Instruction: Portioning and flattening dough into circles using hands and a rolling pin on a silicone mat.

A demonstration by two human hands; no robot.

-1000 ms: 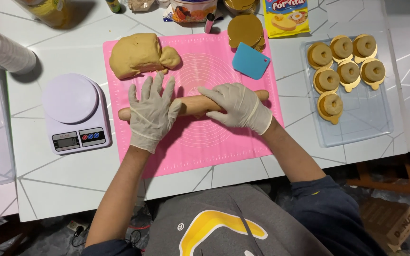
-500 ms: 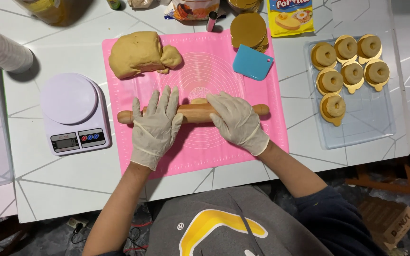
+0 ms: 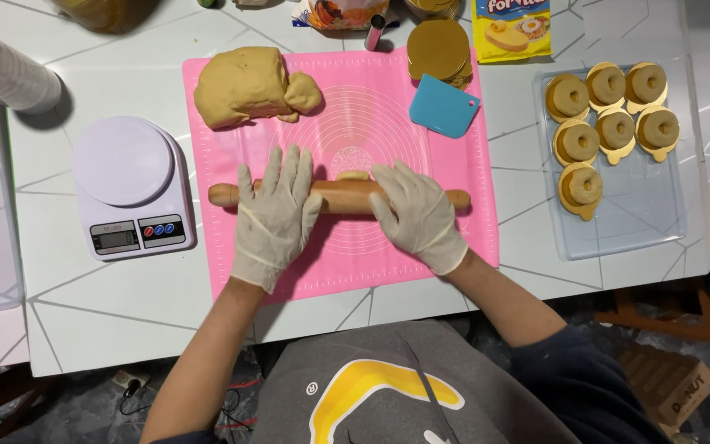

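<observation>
A wooden rolling pin point(image 3: 343, 197) lies crosswise on the pink silicone mat point(image 3: 371, 123), with a small piece of dough point(image 3: 353, 175) peeking out just beyond its far side. The gloved left hand point(image 3: 274, 215) presses flat on the pin's left half, fingers spread and not clenched; the gloved right hand point(image 3: 417, 215) lies open-palmed over its right half. A large dough lump point(image 3: 252, 85) sits at the mat's far left corner. A yellow printed packet point(image 3: 511, 29) lies at the far edge, beside a stack of gold round boards point(image 3: 439, 49). To the right, a clear tray point(image 3: 643, 222) holds six ring-shaped doughnuts point(image 3: 610, 115) on gold boards.
</observation>
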